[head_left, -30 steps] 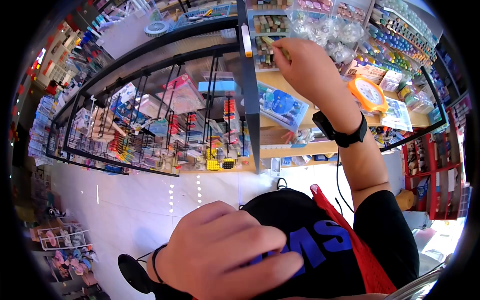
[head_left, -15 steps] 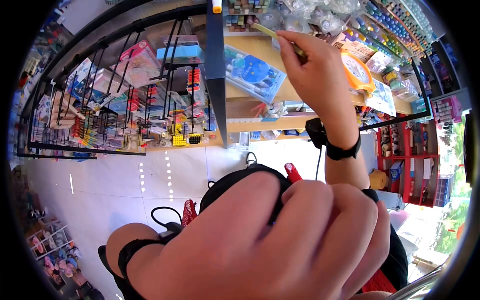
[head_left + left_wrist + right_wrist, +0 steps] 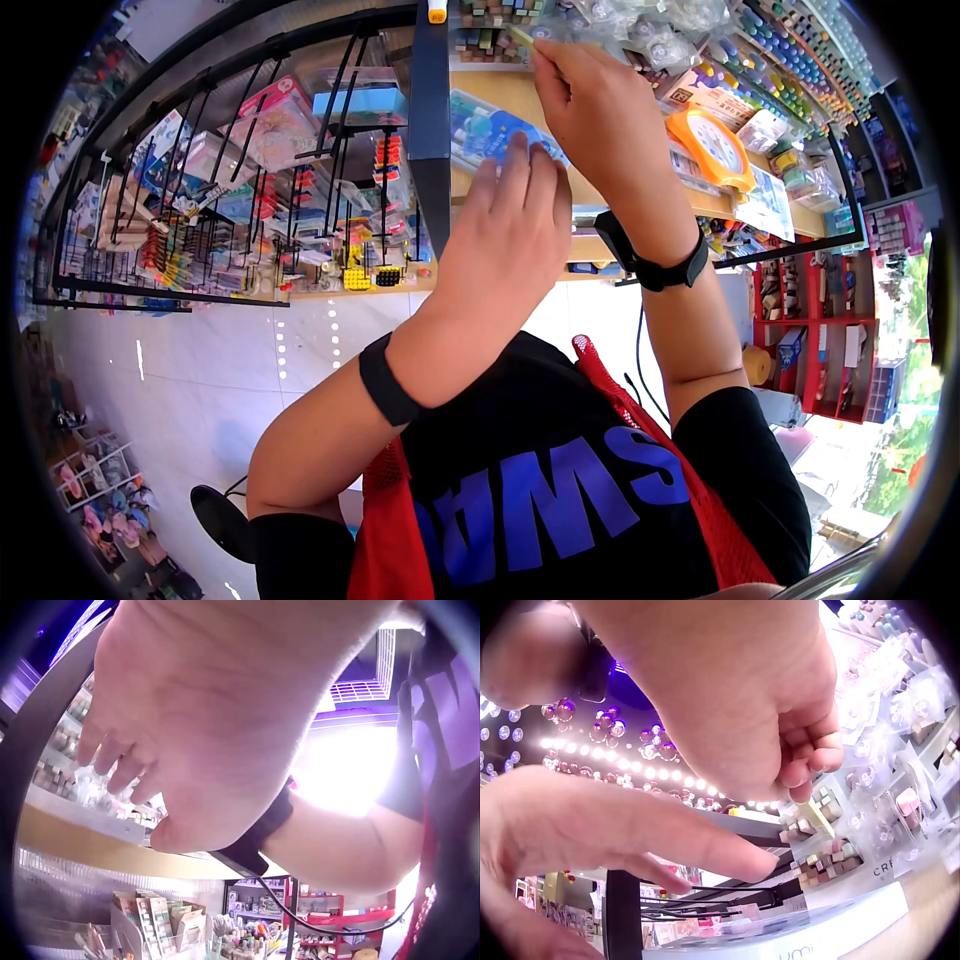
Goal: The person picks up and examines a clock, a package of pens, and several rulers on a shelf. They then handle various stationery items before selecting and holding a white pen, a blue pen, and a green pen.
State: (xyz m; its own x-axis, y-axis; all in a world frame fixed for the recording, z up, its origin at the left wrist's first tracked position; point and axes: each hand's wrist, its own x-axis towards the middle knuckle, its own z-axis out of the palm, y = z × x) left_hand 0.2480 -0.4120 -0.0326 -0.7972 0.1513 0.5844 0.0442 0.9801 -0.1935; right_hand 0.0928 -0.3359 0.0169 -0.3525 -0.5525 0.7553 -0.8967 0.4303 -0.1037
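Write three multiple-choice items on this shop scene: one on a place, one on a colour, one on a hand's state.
1. Where does the right hand work?
A. at the rack of small colour sticks above the wooden shelf
B. on the floor tiles
C. inside the red cabinet

2. What colour is the rim of the round clock beside the right wrist?
A. green
B. orange
C. black

3. How is the left hand?
A. clenched round a bottle
B. out of sight
C. raised with fingers nearly straight, holding nothing

Answers:
1 A: the head view shows its fingertips at the stick rack, and the right wrist view shows them pinching a pale stick.
2 B: the clock's rim is bright orange.
3 C: its fingers point up toward the shelf with nothing in them.
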